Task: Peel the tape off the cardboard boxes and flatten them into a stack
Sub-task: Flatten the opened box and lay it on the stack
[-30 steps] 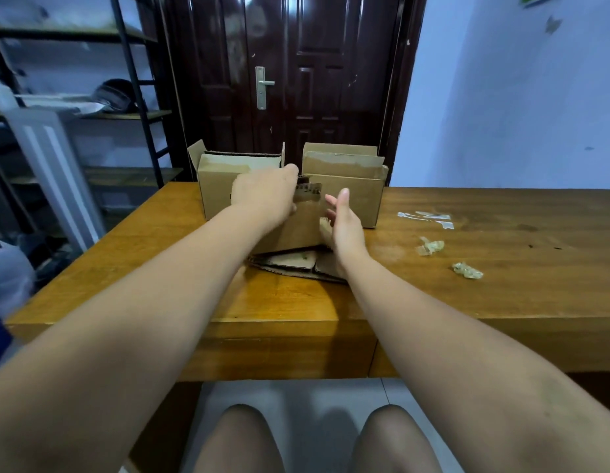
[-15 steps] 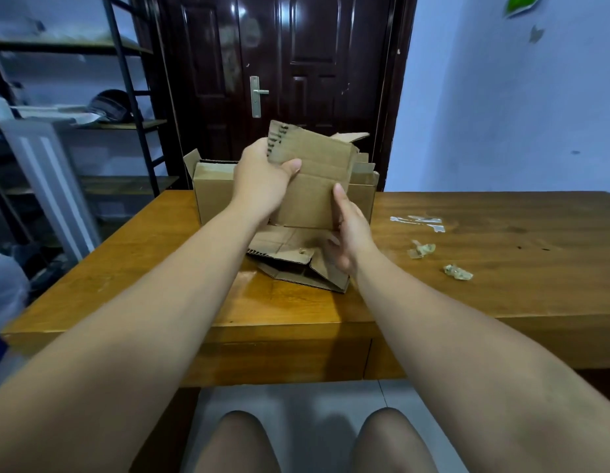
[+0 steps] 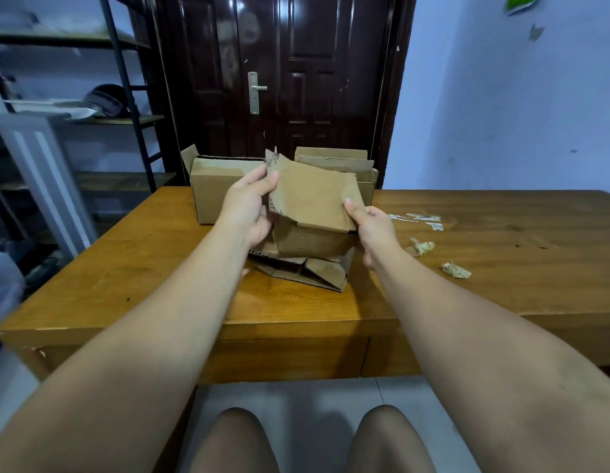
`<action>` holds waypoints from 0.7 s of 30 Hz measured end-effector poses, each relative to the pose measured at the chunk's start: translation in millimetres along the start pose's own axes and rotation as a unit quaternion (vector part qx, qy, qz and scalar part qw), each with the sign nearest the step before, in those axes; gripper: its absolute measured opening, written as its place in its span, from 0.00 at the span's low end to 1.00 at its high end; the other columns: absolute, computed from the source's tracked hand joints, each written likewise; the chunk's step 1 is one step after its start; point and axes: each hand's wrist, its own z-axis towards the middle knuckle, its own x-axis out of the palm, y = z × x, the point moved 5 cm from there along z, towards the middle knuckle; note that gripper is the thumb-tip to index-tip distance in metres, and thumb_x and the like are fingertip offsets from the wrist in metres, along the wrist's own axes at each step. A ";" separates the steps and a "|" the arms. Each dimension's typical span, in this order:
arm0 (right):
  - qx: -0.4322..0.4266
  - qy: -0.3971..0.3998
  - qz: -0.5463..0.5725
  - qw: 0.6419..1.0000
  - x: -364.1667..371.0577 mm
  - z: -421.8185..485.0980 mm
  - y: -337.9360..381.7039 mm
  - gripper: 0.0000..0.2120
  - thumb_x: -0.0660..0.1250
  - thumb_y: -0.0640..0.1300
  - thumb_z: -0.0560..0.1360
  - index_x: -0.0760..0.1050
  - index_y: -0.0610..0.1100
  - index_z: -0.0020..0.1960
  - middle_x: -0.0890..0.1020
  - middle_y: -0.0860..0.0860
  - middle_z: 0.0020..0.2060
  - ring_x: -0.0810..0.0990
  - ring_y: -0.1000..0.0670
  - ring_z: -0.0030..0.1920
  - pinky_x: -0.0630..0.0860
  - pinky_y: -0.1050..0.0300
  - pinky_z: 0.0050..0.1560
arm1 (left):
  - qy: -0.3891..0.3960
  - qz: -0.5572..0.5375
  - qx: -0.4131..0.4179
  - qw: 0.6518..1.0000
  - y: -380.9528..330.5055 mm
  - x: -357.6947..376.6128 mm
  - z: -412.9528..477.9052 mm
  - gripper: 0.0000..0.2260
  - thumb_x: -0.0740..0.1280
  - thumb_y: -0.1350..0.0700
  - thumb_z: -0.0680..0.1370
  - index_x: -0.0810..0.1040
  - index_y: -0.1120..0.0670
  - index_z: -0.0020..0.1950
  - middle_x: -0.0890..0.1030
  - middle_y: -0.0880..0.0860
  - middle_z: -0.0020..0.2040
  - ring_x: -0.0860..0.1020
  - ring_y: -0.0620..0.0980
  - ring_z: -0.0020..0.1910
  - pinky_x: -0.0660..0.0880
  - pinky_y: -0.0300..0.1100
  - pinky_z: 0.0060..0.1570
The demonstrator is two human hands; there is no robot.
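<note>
I hold a small brown cardboard box point(image 3: 310, 199) above the wooden table point(image 3: 160, 278), tilted, with one flap raised. My left hand point(image 3: 250, 208) pinches its left edge and my right hand point(image 3: 370, 230) grips its lower right corner. Under it lies a flattened box point(image 3: 317, 273) on the table. Two more boxes stand behind: an open box point(image 3: 211, 186) on the left and another box point(image 3: 337, 160) at the right, partly hidden by the held one.
Peeled tape strips point(image 3: 418, 218) and two crumpled tape wads point(image 3: 421, 247) point(image 3: 455, 269) lie on the table right of the boxes. A dark door point(image 3: 296, 80) stands behind the table, a metal shelf rack point(image 3: 92, 107) at the left. My knees show below the table's front edge.
The small box has come up off the flattened one. Over the last half second it dropped a little and tilted, and my right hand shifted to its lower right corner.
</note>
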 end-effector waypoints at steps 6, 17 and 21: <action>0.012 -0.021 0.017 1.000 -2.6 -1.0 -8.2 0.12 0.67 0.53 0.76 0.74 0.44 0.43 0.80 0.47 0.46 0.76 0.47 0.50 0.74 0.47 0.57 | 0.064 0.045 -0.039 0.996 16.3 -13.7 -1.8 0.18 0.57 0.50 0.82 0.73 0.56 0.68 0.82 0.51 0.55 0.81 0.49 0.51 0.75 0.44 0.54; 0.059 -0.052 0.016 0.997 -4.1 -4.9 -17.0 0.16 0.62 0.56 0.78 0.73 0.44 0.57 0.77 0.49 0.56 0.73 0.49 0.55 0.69 0.52 0.55 | 0.089 0.501 0.075 0.858 21.2 -36.0 -0.6 0.09 0.71 0.57 0.75 0.78 0.61 0.51 0.82 0.52 0.46 0.81 0.48 0.44 0.78 0.41 0.44; 0.086 -0.005 0.026 0.996 -1.6 -5.6 -23.2 0.29 0.61 0.65 0.74 0.71 0.47 0.66 0.76 0.51 0.59 0.72 0.46 0.62 0.65 0.42 0.69 | 0.066 0.499 0.059 0.862 28.1 -50.1 1.5 0.06 0.67 0.56 0.78 0.77 0.57 0.52 0.82 0.54 0.51 0.80 0.51 0.49 0.77 0.48 0.51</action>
